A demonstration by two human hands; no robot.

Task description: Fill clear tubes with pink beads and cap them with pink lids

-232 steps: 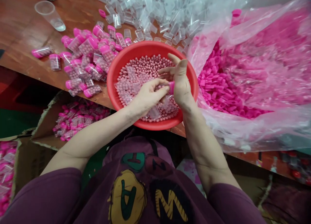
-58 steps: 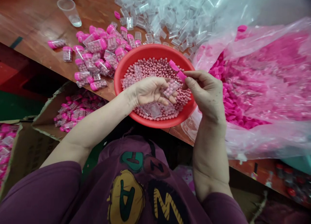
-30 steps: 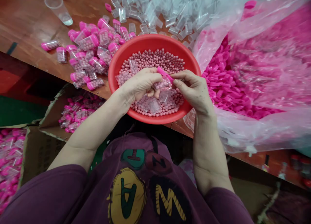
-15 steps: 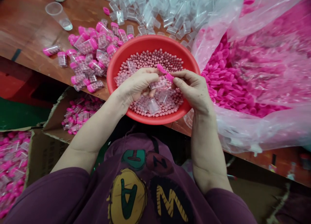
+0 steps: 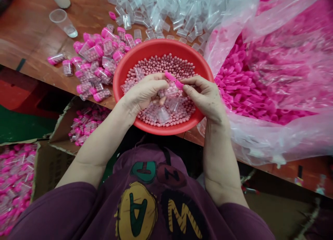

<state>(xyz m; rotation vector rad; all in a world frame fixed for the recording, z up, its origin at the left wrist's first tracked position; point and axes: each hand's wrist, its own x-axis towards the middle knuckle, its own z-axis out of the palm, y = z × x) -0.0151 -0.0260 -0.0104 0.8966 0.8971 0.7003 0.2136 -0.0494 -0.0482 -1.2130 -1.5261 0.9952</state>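
Head view: left hand (image 5: 144,91) half-closed around a clear vial (image 5: 168,92), right hand (image 5: 204,96) pinching a pink cap (image 5: 173,80), both held over a red basin (image 5: 161,46) of pink beads (image 5: 166,63).

1. Your left hand (image 5: 144,92) grips a clear vial (image 5: 168,92) just above the red basin (image 5: 153,43), which holds loose pink beads (image 5: 169,65).
2. Your right hand (image 5: 204,96) pinches a pink cap (image 5: 173,79) beside the vial.
3. Filled vials (image 5: 96,54) lie at upper left on the wooden surface (image 5: 26,32).
4. Empty clear vials (image 5: 161,14) spread across the top.
5. A plastic bag (image 5: 273,143) of pink caps (image 5: 249,91) sits at right.
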